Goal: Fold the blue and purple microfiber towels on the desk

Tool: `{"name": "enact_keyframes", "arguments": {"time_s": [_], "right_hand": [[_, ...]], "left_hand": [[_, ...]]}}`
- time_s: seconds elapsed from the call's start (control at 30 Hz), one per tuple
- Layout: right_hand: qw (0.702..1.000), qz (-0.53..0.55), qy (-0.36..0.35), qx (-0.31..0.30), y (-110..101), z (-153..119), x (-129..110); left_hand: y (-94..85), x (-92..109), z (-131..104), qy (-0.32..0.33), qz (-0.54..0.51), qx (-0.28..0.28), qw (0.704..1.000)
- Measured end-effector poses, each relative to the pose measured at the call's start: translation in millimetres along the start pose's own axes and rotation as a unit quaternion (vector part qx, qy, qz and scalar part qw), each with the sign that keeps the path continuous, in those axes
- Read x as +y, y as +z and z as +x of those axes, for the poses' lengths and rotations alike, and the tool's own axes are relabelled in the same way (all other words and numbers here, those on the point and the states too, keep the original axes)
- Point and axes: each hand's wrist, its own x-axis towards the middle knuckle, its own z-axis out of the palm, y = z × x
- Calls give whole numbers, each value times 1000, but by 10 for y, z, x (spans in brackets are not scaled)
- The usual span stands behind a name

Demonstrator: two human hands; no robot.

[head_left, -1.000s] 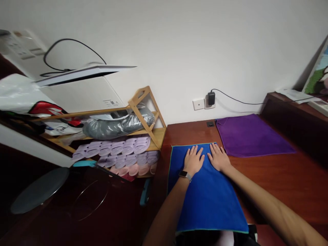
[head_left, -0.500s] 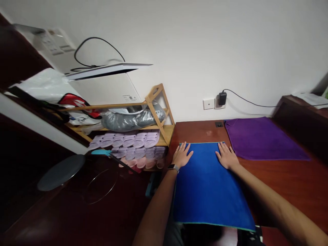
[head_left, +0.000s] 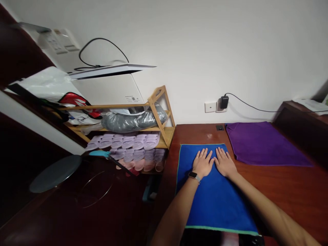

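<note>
A blue towel (head_left: 212,205) with a green edge lies spread on the brown wooden desk (head_left: 282,184), its near edge at the front by my body. My left hand (head_left: 203,163) rests palm down on the towel's upper part, fingers stretched out, a watch on the wrist. Close beside it, my right hand (head_left: 225,163) lies flat on the same towel, fingers extended. The two thumbs almost meet. To the right, a purple towel (head_left: 266,145) is laid out on the desk, apart from both hands.
Left of the desk stands a wooden rack (head_left: 164,116) bearing a white box (head_left: 110,89), a plastic-wrapped grey bundle (head_left: 133,122) and rows of slippers (head_left: 139,140). A round stool (head_left: 56,172) is farther left. On the wall, a black charger (head_left: 224,101) trails a cable rightward.
My left hand has slid right across the blue towel, from its far left corner to beside my right hand. My right hand has shifted slightly nearer me. The view has tilted a little.
</note>
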Motion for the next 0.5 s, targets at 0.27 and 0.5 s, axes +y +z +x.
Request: {"name": "enact_keyframes", "arguments": {"time_s": [0.27, 0.5], "right_hand": [[999, 19, 24, -10, -179, -50, -81], [997, 38, -18, 70, 44, -690, -108]], "left_hand": [[-349, -899, -360, -112, 31, -2, 993], [-185, 41, -615, -23, 9, 57, 998]]}}
